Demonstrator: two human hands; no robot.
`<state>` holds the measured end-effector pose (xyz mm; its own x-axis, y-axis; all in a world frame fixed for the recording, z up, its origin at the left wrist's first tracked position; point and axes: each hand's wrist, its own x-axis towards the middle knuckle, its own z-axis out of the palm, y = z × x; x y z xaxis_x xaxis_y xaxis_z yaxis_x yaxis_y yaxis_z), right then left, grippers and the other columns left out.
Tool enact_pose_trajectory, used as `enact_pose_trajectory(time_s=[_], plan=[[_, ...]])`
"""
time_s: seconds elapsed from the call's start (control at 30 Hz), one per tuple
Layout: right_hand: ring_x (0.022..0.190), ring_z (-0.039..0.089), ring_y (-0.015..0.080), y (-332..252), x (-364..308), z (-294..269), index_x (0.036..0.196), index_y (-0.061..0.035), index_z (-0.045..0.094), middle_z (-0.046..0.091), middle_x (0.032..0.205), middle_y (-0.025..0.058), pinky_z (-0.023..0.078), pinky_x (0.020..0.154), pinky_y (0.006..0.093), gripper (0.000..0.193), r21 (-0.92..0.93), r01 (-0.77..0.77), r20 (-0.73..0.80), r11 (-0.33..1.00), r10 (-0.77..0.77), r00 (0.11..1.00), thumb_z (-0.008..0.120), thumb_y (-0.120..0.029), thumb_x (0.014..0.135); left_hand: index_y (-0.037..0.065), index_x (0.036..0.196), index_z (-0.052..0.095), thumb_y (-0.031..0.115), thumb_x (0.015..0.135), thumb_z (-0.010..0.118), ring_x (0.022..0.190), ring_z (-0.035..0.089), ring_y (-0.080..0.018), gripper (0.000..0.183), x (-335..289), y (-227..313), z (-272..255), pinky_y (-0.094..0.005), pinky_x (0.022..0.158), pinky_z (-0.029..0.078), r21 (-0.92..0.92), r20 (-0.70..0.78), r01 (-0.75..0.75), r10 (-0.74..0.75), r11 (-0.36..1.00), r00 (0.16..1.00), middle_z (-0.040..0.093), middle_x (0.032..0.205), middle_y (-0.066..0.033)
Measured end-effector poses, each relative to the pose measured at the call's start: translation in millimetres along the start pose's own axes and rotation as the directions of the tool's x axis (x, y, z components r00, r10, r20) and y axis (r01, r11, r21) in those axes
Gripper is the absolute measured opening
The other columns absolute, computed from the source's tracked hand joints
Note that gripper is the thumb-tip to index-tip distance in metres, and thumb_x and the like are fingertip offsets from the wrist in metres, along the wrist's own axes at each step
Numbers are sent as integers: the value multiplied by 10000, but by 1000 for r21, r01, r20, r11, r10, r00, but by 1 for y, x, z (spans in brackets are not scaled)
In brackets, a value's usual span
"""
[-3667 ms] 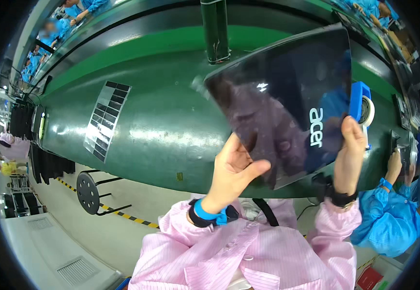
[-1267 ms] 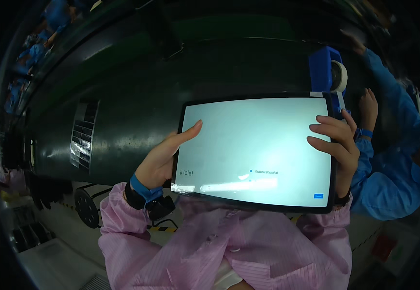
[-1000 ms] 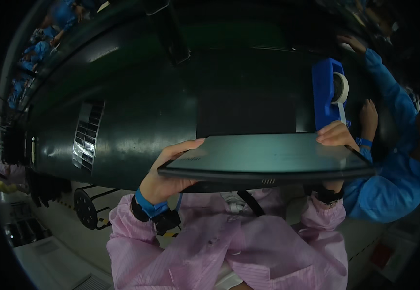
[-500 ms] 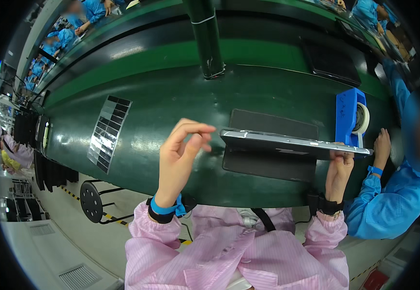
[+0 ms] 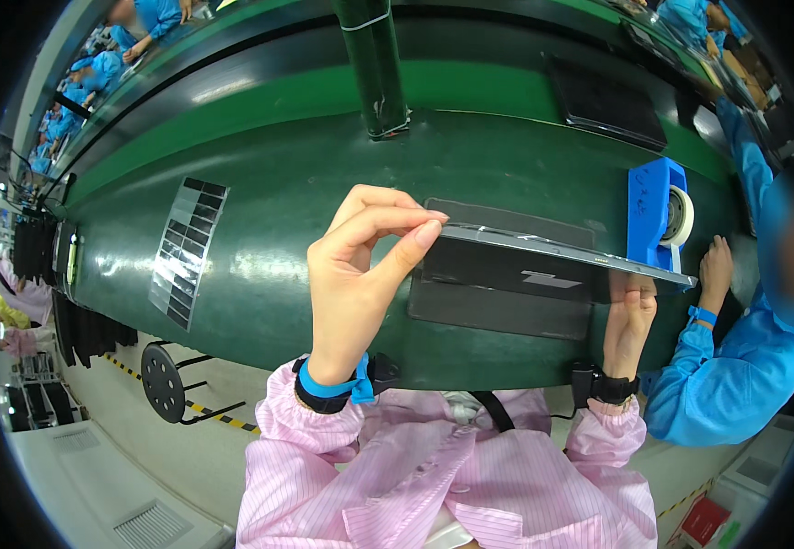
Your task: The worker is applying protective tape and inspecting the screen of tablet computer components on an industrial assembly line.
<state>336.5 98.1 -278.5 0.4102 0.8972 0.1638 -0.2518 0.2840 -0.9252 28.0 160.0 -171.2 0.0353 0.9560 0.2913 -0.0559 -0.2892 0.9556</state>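
A thin dark tablet-like device with a silver edge is tilted up on its long side, its narrow edge facing up. My left hand pinches its left upper corner between thumb and fingers. Whether a film or tape lies in that pinch is too small to tell. My right hand grips the device near its right end from the near side, partly hidden behind it. Under the device lies a dark grey mat on the green table. Blue bands sit at my left wrist.
A blue tape dispenser stands just beyond the device's right end. A sheet of dark rectangular labels lies at left. A green post rises at the back, with a black flat panel to its right. A co-worker's hand rests close at right.
My left hand has moved right and its fingers have closed on the device's left corner. The device has tipped a little, showing more of its near face. My right hand keeps its grip.
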Motion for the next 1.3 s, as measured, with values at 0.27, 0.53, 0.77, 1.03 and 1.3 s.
enact_pose_trajectory(time_s=[0.27, 0.53, 0.77, 1.03, 1.3], plan=[[1128, 461, 206, 7, -1, -4, 1111, -18, 487, 510, 1176, 86, 287, 1030, 425, 389, 28, 3, 108, 1000, -6, 994, 626, -234, 819, 42, 806, 683, -2, 689, 689, 850, 461, -163, 125, -18, -19, 4, -282, 760, 394, -68, -97, -205, 198, 976, 975, 445, 923, -60], [1138, 454, 227, 1, -6, 5, 1106, -30, 494, 556, 1063, 62, 310, 988, 386, 420, -9, -29, -27, 1000, 28, 999, 671, -233, 784, 94, 740, 713, 171, 636, 726, 1084, 352, -229, 130, -49, -41, -6, -363, 956, 252, 245, 71, -157, 143, 957, 987, 368, 1126, -93], [863, 539, 199, -6, 0, 21, 773, -58, 558, 565, 800, 52, 153, 1063, 439, 243, -127, 66, 53, 990, -60, 997, 634, -288, 789, -4, 702, 660, 374, 908, 439, 1025, 501, -263, 484, -41, -52, -26, -414, 912, 353, -639, 236, 249, -123, 728, 964, 459, 1174, -155], [848, 543, 217, -4, 1, 18, 729, -55, 577, 588, 751, 82, 180, 1048, 452, 214, -177, 153, 179, 972, -121, 976, 613, -257, 791, -16, 999, 570, 339, 777, 655, 1015, 541, -259, 428, -21, -16, -6, -379, 928, 383, -168, 25, -18, 23, 986, 999, 530, 1093, -146], [827, 518, 229, -3, 1, 15, 695, -43, 525, 560, 752, 107, 216, 1042, 449, 176, -229, 196, 235, 954, -141, 962, 527, -195, 783, -28, 906, 598, 85, 685, 701, 877, 593, -227, 269, -39, -31, 0, -321, 782, 458, -282, 54, 89, -77, 955, 996, 615, 897, -137]])
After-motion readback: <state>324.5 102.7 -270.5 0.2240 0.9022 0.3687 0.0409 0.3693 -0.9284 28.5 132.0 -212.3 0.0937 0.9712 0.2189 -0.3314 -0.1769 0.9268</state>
